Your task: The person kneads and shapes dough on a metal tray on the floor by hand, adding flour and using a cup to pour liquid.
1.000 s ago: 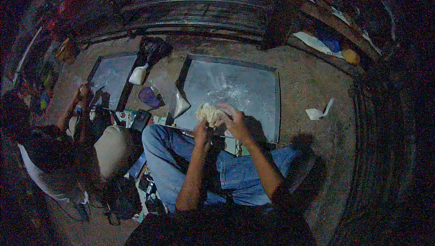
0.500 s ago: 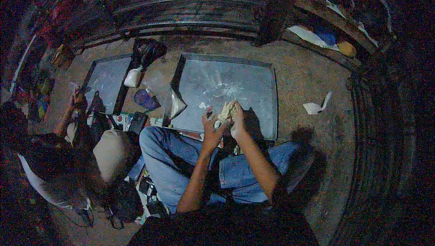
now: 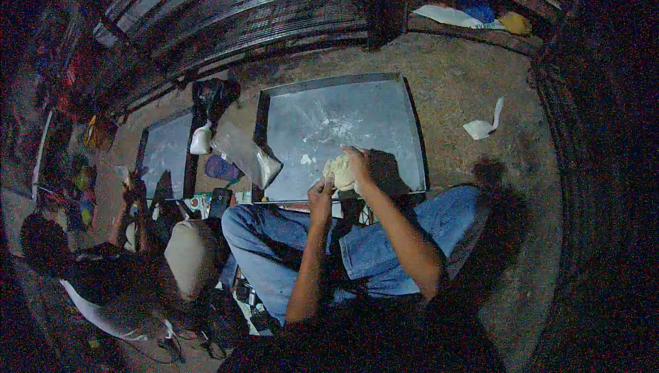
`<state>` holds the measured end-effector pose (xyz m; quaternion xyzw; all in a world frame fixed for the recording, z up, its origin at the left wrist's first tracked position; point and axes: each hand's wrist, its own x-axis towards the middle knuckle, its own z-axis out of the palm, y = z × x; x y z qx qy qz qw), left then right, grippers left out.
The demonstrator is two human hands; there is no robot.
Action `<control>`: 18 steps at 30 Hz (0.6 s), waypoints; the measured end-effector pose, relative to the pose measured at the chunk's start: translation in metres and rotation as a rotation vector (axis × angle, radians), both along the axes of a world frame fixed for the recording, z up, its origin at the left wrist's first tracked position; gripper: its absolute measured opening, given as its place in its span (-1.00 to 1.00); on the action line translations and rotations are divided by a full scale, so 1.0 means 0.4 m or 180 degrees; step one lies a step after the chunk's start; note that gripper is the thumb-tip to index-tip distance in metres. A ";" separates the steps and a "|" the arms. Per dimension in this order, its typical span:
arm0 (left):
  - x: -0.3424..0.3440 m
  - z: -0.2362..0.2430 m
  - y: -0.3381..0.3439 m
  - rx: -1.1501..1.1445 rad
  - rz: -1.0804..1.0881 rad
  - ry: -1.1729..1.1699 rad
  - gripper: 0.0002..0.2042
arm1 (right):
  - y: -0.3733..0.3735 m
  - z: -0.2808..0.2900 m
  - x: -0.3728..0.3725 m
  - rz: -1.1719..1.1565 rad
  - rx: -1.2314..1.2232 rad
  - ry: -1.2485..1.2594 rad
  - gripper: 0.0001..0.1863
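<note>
A pale lump of dough is held up between my two hands, over the near edge of a shallow metal tray. My left hand pinches the dough's lower left side. On the opposite side, my right hand has its fingers curled over the upper right of the lump. White flour is scattered across the middle of the tray, with a small pale scrap lying nearer to me.
A clear plastic bag overlaps the tray's left edge, near a purple bag, a white-filled bag and a black bag. At left, another person sits by a second tray. A white scoop-like thing lies right.
The dough has become rounder and flatter between my hands. My left fingers have closed from a spread pose to a pinch. The whole view has shifted slightly.
</note>
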<state>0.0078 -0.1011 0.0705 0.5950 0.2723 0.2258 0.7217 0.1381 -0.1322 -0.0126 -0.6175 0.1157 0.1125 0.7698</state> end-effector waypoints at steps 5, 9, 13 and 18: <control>-0.015 0.048 0.010 0.0776 0.0112 0.1055 -0.67 | -0.028 0.084 -0.002 0.0687 -0.0456 0.0882 -0.55; -0.003 0.087 -0.015 0.1142 0.0442 0.0237 -0.58 | -0.144 -0.064 0.122 0.1673 -0.2457 -0.1076 -0.45; 0.016 0.118 0.028 0.2484 -0.0149 0.0248 -0.53 | -0.096 0.080 0.041 0.0932 -0.0410 -0.0001 -0.39; 0.128 0.039 0.122 0.1556 -0.0217 0.0222 -0.55 | -0.086 0.281 -0.016 0.2065 0.0919 0.0537 -0.32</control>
